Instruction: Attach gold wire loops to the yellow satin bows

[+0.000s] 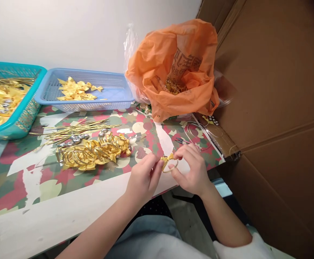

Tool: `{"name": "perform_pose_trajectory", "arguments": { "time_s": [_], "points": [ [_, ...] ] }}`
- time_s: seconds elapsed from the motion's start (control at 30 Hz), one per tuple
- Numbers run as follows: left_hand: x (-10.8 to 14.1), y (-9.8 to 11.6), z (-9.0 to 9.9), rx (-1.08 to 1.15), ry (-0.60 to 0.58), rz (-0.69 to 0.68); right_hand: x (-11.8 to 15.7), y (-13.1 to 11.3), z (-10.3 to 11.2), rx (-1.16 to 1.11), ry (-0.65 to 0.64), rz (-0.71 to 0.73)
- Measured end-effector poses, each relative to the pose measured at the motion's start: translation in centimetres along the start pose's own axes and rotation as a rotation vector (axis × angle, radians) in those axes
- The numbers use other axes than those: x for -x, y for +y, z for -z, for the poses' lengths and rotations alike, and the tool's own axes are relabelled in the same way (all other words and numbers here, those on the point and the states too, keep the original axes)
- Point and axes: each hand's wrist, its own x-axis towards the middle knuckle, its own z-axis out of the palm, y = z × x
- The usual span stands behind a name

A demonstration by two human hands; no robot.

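Over the table's front edge, my left hand [144,174] pinches a small yellow ribbon bow [167,157] between thumb and fingers. A gold wire loop [170,170] curves down from the bow. My right hand [190,167] grips the loop's other side between thumb and forefinger. To the left of my hands lies a pile of yellow bows with gold coils and silver pieces [92,153]. Behind that pile several straight gold wire ties [78,129] are spread out. Pliers or snips [180,141] lie just beyond my right hand, partly hidden by it.
A blue basket [92,102] holds yellow bows; a teal basket [30,108] at far left holds more bows and gold wires. An open orange plastic bag [159,102] contains gold scraps. Large cardboard [275,90] walls the right side. Torn camouflage-patterned covering [73,183] lies on the table.
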Motion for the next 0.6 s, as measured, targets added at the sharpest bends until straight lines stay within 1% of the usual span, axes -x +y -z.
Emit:
{"name": "perform_pose_trajectory", "arguments": {
  "time_s": [0.03,0.1,0.17,0.27,0.37,0.5,0.6],
  "points": [
    [0.1,-0.1,0.0,-0.056,0.006,-0.065,0.0,-0.1,0.1,0.056,-0.004,0.02],
    [0.2,-0.4,-0.1,-0.147,-0.007,-0.147,-0.2,-0.1,0.2,0.136,-0.029,0.063],
    [0.3,-0.5,-0.2,-0.215,-0.033,-0.184,-0.4,0.0,0.4,0.179,-0.084,0.099],
    [0.3,-0.6,-0.2,-0.277,-0.055,-0.21,-0.7,0.3,0.6,0.192,-0.171,0.11],
    [0.3,-0.5,-0.1,-0.284,-0.063,-0.202,-1.0,0.5,0.7,0.161,-0.208,0.104],
    [0.4,-0.5,0.0,-0.269,-0.09,-0.149,-1.1,0.7,0.5,0.124,-0.238,0.094],
    [0.4,-0.5,0.0,-0.255,-0.101,-0.121,-1.2,1.0,0.2,0.045,-0.266,0.071]
  ]
}}
